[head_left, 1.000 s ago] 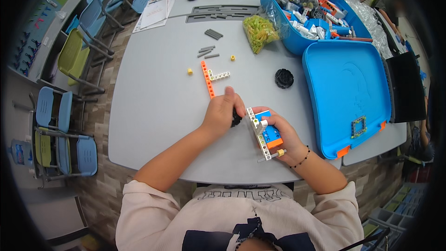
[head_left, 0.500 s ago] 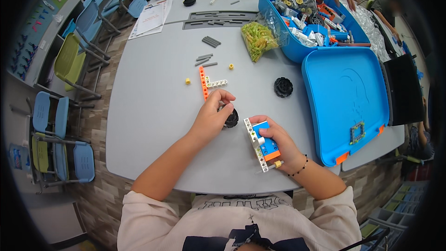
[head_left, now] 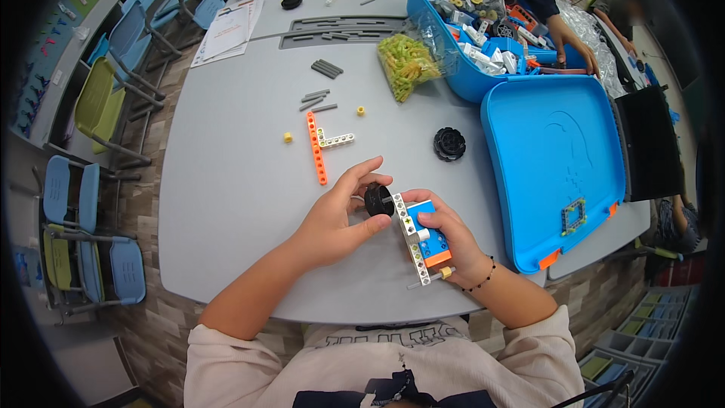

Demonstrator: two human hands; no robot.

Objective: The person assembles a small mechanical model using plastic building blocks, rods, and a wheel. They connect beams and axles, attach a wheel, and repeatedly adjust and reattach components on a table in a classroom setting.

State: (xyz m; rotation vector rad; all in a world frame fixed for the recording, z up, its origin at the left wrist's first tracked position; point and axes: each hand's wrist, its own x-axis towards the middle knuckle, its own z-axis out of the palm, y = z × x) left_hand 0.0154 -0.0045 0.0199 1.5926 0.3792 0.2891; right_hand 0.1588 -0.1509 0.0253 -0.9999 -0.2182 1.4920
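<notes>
Between the fingers and thumb of my left hand [head_left: 328, 227] is a black wheel [head_left: 377, 201], tilted on edge. It meets a grey axle at the upper end of a white perforated beam [head_left: 414, 245]; how far the axle goes in is hidden. My right hand [head_left: 462, 251] grips the blue and orange block [head_left: 432, 240] to which that beam is joined. A second grey axle with a yellow bushing [head_left: 447, 272] crosses the beam's lower end. Beyond my left hand lie an orange beam [head_left: 316, 151] and a white angled beam [head_left: 337, 140].
A second black wheel [head_left: 449, 144], yellow bushings [head_left: 361, 111] and grey axles [head_left: 326, 69] lie on the grey table. A bag of yellow-green pieces [head_left: 408, 66] sits beside a full blue bin [head_left: 472, 83]. Its blue lid [head_left: 555, 174] rests at right. Another person's hand [head_left: 568, 41] reaches into the bin.
My left hand has brought the wheel up to the white beam's upper end. The other person's hand has moved lower, onto the bin's contents. The whole view has shifted slightly.
</notes>
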